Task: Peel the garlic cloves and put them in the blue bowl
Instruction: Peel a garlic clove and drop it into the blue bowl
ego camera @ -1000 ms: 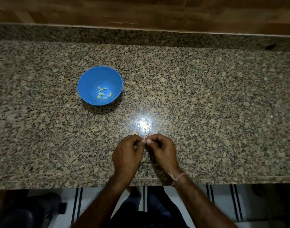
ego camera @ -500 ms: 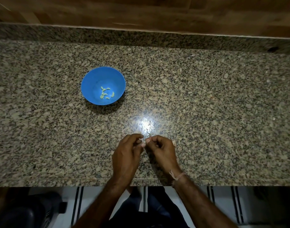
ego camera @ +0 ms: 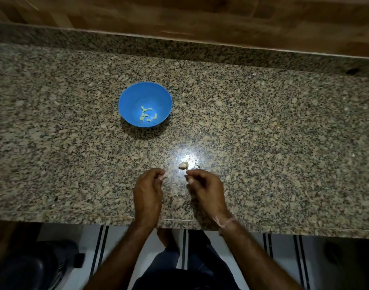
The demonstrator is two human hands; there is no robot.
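On the speckled counter, near its front edge, we are seeing the left hand and the right hand hovering slightly apart, both with fingers curled and thumb tips meeting fingertips. We are not able to tell whether either is pinching anything. A garlic clove is lying on the counter just beyond the gap between them, with scraps of skin beside it. Farther back and to the left, the blue bowl is holding several peeled cloves.
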